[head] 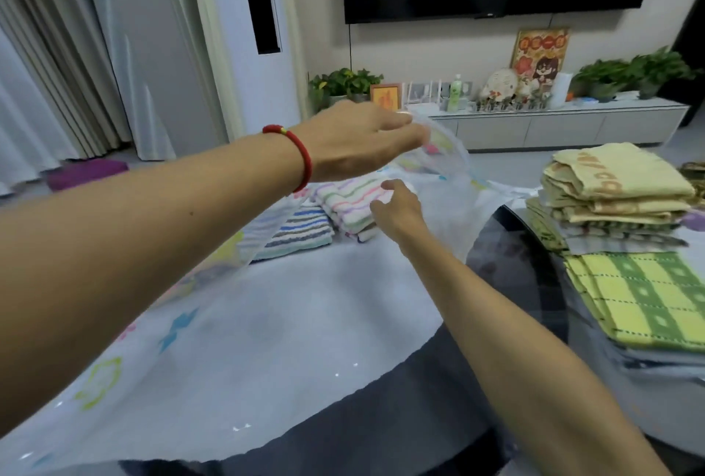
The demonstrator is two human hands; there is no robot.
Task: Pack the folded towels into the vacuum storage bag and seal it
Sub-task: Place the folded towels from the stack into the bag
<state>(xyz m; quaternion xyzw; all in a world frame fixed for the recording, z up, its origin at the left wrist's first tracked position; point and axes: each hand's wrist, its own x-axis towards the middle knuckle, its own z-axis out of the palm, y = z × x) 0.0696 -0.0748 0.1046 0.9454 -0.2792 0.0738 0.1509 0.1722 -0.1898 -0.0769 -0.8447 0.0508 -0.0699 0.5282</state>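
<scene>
A large clear vacuum storage bag with pastel prints lies across the dark round table. My left hand, a red cord on its wrist, pinches the bag's upper layer and holds the far opening lifted. Inside the mouth my right hand rests against a folded white towel with pastel stripes. A second folded towel with blue and grey stripes lies to its left inside the bag. Whether the right fingers curl round the towel is hidden.
On the table's right side stands a stack of folded yellow towels, with folded green-and-yellow checked towels in front of it. Beyond the table are a low white TV cabinet with plants, a wall television and curtains at the left.
</scene>
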